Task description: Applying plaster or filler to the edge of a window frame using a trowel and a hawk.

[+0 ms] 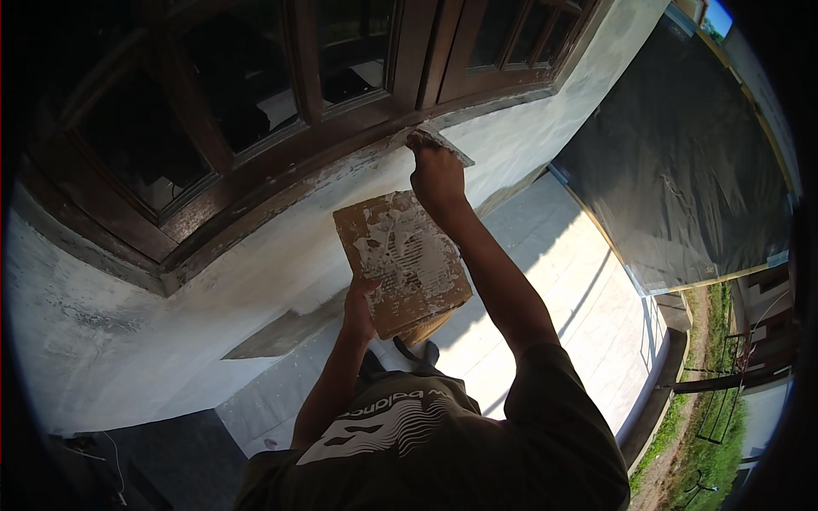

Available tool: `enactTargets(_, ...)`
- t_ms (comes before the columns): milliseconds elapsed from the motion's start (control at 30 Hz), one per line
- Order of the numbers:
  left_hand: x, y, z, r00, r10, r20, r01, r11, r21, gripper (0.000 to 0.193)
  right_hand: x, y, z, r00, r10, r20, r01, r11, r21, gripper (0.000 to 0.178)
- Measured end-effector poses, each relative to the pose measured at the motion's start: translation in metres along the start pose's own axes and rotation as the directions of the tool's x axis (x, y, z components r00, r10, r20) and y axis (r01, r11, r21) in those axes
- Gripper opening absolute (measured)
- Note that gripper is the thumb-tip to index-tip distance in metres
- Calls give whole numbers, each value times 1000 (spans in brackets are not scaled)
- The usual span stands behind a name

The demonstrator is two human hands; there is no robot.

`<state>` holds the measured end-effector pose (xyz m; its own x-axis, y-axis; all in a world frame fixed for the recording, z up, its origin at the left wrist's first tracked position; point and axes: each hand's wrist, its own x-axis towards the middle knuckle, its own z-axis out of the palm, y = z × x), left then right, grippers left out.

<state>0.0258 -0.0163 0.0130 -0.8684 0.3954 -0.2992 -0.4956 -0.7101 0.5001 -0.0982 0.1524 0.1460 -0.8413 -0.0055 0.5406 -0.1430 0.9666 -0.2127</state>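
Note:
My left hand [360,311] grips the lower left edge of a flat brown board [349,230], with the thumb on top and the other fingers hidden beneath. Wet greyish filler [405,247] is smeared in ridges over the board's upper face. Beyond it, my right hand [439,179] is closed round the handle of a trowel [454,148]. The trowel's flat blade lies against or very near the pale wall, just under the window ledge [332,175]; contact is hard to make out. Patchy filler marks that ledge beside the tool.
A brown wooden window [311,94] with glass panes runs above the ledge. Below spreads a pale tiled floor [562,281], partly sunlit. A dark plastic sheet [682,162] in a frame stands at the right. Grass [711,443] and a low wall edge lie farther right.

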Motion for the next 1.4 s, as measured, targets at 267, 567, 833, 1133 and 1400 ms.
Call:
enactTargets(267,-3,-10,8,999,19,-31,-18,999,44,55,-37,-49,3,977,-172,129,165,984,61,36)
enactTargets(567,2,-20,16,998,63,-5,-63,998,-30,56,-55,7,-126,985,167,44,-101,350,931,26)
enactTargets(833,-9,-38,25,990,142,27,-139,987,-78,47,-132,83,-89,829,367,421,-444,-25,896,26)
enactTargets(1133,-33,-65,30,986,165,3,-165,985,-51,51,-192,109,-71,775,356,521,-562,13,827,34)
enactTargets(1400,-47,-60,20,991,113,69,-109,993,-55,51,-204,90,-68,849,281,448,-477,40,878,35)
